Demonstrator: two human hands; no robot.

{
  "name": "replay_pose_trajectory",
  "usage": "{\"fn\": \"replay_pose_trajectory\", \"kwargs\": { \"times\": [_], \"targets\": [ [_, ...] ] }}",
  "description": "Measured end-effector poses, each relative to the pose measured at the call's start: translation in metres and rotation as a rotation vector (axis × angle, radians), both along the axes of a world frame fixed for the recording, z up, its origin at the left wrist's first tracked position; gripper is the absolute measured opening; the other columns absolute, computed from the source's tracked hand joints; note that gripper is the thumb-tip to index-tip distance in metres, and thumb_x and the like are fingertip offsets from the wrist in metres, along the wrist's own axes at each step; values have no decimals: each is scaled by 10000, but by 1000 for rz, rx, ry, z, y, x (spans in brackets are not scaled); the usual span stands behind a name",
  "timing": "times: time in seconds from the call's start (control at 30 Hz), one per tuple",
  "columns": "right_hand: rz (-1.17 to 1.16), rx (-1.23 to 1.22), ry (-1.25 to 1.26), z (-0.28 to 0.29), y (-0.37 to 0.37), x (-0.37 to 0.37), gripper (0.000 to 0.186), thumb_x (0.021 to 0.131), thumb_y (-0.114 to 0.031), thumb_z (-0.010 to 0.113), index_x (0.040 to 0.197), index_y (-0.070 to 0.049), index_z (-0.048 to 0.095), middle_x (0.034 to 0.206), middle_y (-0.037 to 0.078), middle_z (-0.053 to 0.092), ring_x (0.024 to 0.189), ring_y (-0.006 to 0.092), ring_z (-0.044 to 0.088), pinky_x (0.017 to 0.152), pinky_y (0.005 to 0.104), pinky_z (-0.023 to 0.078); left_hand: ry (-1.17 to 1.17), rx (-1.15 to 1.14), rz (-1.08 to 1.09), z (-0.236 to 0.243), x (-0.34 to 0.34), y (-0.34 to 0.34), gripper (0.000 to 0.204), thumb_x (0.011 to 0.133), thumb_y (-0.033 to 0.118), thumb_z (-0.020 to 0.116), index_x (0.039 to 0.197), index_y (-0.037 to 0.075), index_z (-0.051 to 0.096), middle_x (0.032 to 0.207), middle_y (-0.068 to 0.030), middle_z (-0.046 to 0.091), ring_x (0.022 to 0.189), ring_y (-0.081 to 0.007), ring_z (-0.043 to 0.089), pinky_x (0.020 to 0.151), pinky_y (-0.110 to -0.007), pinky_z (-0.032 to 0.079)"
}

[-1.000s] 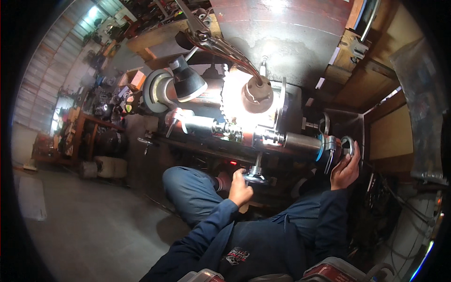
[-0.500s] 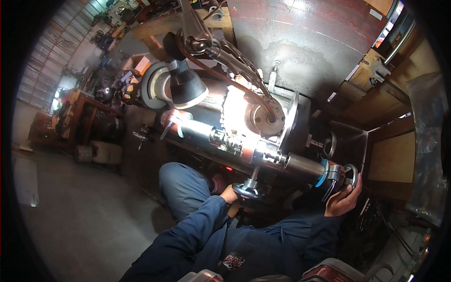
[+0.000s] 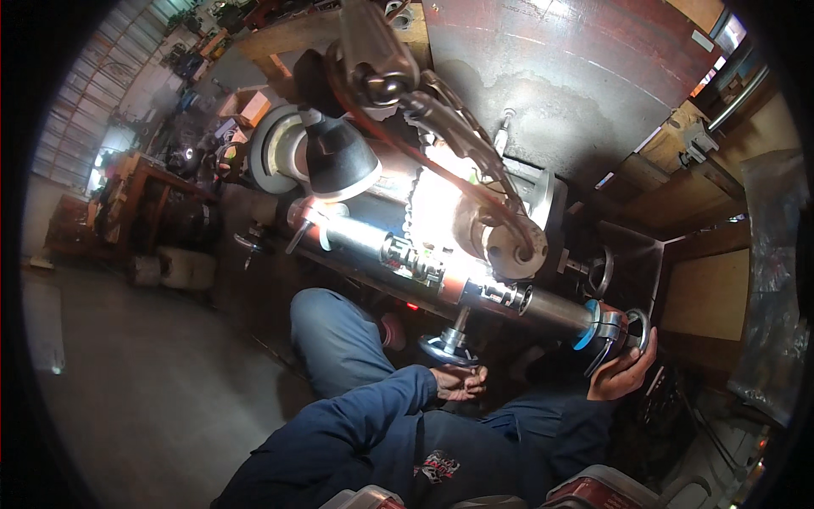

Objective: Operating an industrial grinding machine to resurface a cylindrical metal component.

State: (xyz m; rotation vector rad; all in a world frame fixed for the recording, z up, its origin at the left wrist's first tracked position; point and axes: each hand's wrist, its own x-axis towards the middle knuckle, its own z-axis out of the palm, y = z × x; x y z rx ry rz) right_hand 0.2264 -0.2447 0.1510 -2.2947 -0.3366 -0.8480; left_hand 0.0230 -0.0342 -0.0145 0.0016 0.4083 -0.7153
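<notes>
My right hand (image 3: 623,371) is wrapped around the rim of a metal handwheel (image 3: 641,329) at the right end of a long machine. My left hand (image 3: 460,382) hangs just below a black-rimmed handwheel (image 3: 449,349) at the machine's front, palm partly up, fingers loosely curled and nothing visible in them. Between the two ends lies a horizontal bar assembly: a bright cylinder (image 3: 356,233) on the left, a red block (image 3: 454,282) in the middle and a dark steel cylinder (image 3: 555,310) on the right. Behind it, a round metal disc (image 3: 515,248) sits under a jointed arm (image 3: 449,127).
A black cone-shaped lamp (image 3: 339,161) and a grey wheel (image 3: 273,153) stand at the back left. Glare hides the part beside a chain (image 3: 409,212). A large metal panel (image 3: 551,76) rises behind. Cluttered shelving (image 3: 140,199) is at the left, plastic sheeting (image 3: 776,280) at the right.
My left hand has left the front handwheel and dropped slightly to the right. The disc and jointed arm have come nearer to me. My right hand stays on its handwheel.
</notes>
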Motion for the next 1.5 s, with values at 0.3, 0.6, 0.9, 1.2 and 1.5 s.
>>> {"fn": "replay_pose_trajectory", "kwargs": {
  "times": [0.3,0.6,0.9,1.2,1.5],
  "targets": [
    [-5,-35,32,4,4,-5,418,1055,-262,347,1318,9,526,1192,247,632,1079,389,644,878,422,521,230,780,-14,36,-27,6,165,822,82,630,955,-7,588,753,-61,594,719,-176,607,668,-305,502],
    [17,-361,281,37,-7,18,332,1029,-266,418,1258,-97,590,1161,178,659,1056,388,628,851,437,496,-573,2540,-90,109,-20,22,823,714,453,801,1277,-52,477,1326,-236,451,1290,-396,411,1083,-584,307],
    [162,-494,719,27,-28,101,227,862,-163,546,844,6,697,891,240,674,900,410,646,785,441,504,-441,2598,-800,132,16,21,1033,611,527,842,1334,-106,464,1090,-154,648,1027,-284,627,971,-530,433],
    [534,-1432,627,2,-32,175,234,777,-195,622,858,-8,735,850,214,695,792,369,684,718,432,524,-453,2488,-887,126,24,28,1043,621,544,831,1316,-143,468,968,-120,711,935,-250,681,882,-466,465],
    [537,-1544,977,4,-9,188,248,700,-197,671,875,-40,748,910,210,707,867,372,683,775,436,522,-488,2489,-822,119,24,30,1054,609,537,830,1296,-174,466,947,-130,712,917,-249,671,813,-428,459]
  ]
}}
